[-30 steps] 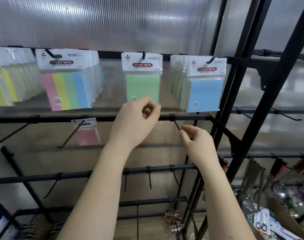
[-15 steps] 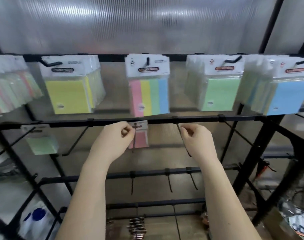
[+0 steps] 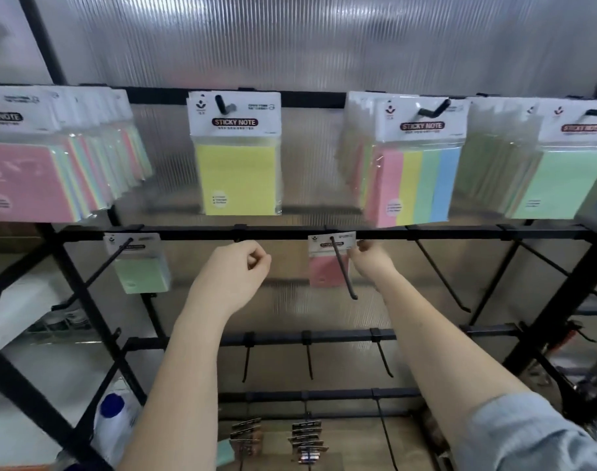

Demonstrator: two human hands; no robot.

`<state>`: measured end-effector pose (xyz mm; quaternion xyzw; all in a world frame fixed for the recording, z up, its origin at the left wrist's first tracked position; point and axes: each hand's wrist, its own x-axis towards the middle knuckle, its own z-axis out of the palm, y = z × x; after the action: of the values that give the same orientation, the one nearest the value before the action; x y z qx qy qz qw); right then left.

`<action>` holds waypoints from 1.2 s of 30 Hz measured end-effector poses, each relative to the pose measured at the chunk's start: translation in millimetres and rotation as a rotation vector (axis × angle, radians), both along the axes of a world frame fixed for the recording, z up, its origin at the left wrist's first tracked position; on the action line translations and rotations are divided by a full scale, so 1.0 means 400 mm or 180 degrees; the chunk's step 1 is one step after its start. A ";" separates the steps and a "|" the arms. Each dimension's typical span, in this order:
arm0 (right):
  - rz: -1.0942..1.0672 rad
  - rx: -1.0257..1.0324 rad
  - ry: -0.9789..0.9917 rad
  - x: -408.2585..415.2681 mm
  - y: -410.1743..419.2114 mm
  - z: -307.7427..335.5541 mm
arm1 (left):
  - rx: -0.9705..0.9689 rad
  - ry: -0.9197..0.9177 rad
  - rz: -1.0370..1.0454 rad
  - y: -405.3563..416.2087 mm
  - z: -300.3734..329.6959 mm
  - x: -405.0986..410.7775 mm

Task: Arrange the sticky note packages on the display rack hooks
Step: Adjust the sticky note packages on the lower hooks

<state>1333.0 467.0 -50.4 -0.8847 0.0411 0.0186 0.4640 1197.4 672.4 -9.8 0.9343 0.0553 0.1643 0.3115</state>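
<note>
Black crossbar (image 3: pixel 392 232) of the display rack, with a pink sticky note package (image 3: pixel 327 263) hanging on its hook (image 3: pixel 343 270). Right hand (image 3: pixel 370 258) pinches the right edge of the package's white header card. Left hand (image 3: pixel 237 271) is curled into a loose fist just below the bar, holding nothing visible. Between the two hands lies clear space. A green package (image 3: pixel 140 266) hangs further left; bare hooks (image 3: pixel 441 277) project to the right. Full hooks above carry yellow (image 3: pixel 237 164) and multicolour packs (image 3: pixel 412 178).
</note>
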 end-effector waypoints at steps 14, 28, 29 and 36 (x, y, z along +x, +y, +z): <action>-0.0333 0.0994 -0.0342 -0.074 0.055 -0.060 | 0.0039 -0.0018 -0.0204 0.061 0.003 -0.025; -0.0374 0.0706 -0.0611 -0.293 -0.016 -0.019 | 0.0074 -0.0065 -0.0031 0.036 0.004 -0.073; -0.0332 0.0640 -0.0598 -0.303 -0.024 -0.010 | 0.0076 -0.0061 -0.0001 0.031 0.005 -0.075; 0.0132 0.0418 -0.0476 -0.357 -0.089 0.035 | 0.0067 -0.0112 0.0237 -0.004 0.010 -0.099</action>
<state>1190.3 431.5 -36.5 -0.8520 -0.0133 -0.0352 0.5222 1157.7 670.9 -5.6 0.9318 0.0828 0.1927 0.2962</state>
